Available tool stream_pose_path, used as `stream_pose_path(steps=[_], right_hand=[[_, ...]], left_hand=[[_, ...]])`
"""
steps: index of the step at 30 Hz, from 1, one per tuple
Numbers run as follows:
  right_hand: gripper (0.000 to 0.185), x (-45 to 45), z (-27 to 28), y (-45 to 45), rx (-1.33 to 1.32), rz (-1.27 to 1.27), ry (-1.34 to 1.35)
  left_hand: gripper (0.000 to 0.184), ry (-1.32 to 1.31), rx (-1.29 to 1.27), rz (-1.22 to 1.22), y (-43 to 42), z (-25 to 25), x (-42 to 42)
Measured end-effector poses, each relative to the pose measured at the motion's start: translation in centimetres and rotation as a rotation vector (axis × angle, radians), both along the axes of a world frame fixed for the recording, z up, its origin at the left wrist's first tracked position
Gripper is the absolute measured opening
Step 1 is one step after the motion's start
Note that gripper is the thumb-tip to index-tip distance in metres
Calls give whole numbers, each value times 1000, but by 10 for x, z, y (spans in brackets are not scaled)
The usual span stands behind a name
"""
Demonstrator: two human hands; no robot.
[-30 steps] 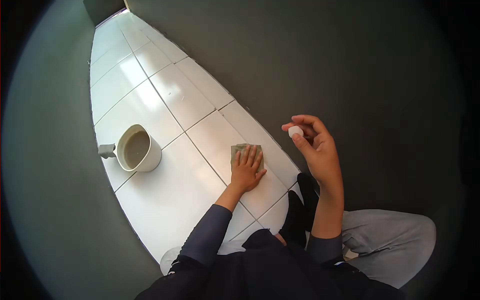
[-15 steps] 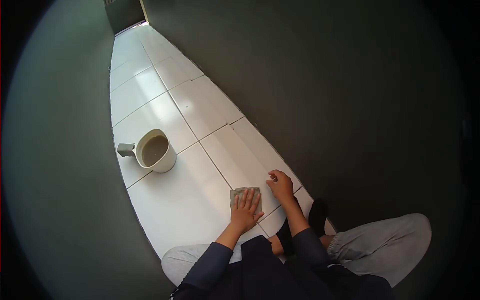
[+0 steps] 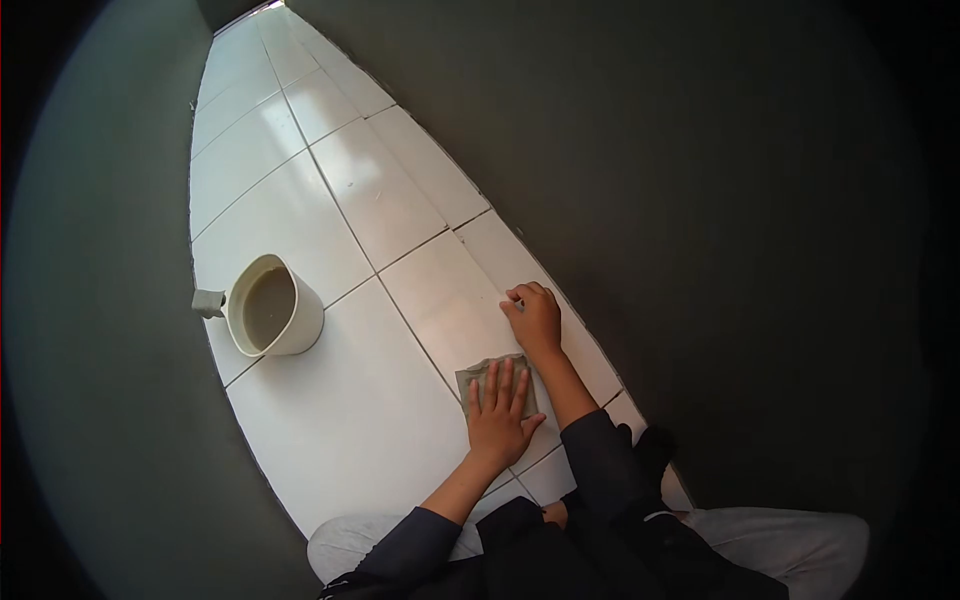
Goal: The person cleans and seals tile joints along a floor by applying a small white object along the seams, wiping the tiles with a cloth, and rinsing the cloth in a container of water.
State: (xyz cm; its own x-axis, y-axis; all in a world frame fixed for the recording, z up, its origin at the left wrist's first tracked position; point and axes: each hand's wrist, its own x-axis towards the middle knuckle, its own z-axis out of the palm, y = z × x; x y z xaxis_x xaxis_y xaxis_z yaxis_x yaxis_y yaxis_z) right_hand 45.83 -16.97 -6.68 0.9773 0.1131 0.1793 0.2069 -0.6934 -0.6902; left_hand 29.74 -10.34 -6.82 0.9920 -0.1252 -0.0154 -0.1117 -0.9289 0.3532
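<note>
My left hand (image 3: 497, 420) lies flat with its fingers spread on a small greyish sheet (image 3: 472, 385) on the white tiles. The sheet has an uneven far edge; whether it is cloth or sandpaper I cannot tell. Just beyond and to the right, my right hand (image 3: 534, 320) is low over the tiles, its fingers curled in toward the thumb. Anything inside those fingers is hidden. To the left stands an upright cream dipper (image 3: 303, 322) holding murky brown-grey liquid (image 3: 268, 310). A grey piece (image 3: 208, 303) covers the end of its handle.
White floor tiles (image 3: 330, 400) with dark joints form a narrow strip running away from me. Dark grey-green walls (image 3: 700, 200) border it on both sides. My grey-trousered knees (image 3: 800, 550) are folded at the bottom of the view.
My right hand has moved forward and slightly left over the tiles, its fingers still curled. The left hand stays flat on the sheet. The view has shifted, so the dipper appears further left.
</note>
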Motion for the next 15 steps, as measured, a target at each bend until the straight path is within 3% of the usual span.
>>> stream_pose_path(steps=[7, 15], right_hand=[[16, -52, 8, -45, -79, -30, 70], [16, 10, 2, 10, -21, 16, 13]], left_hand=[[76, 19, -5, -11, 2, 3, 1], [76, 26, -15, -21, 2, -1, 0]])
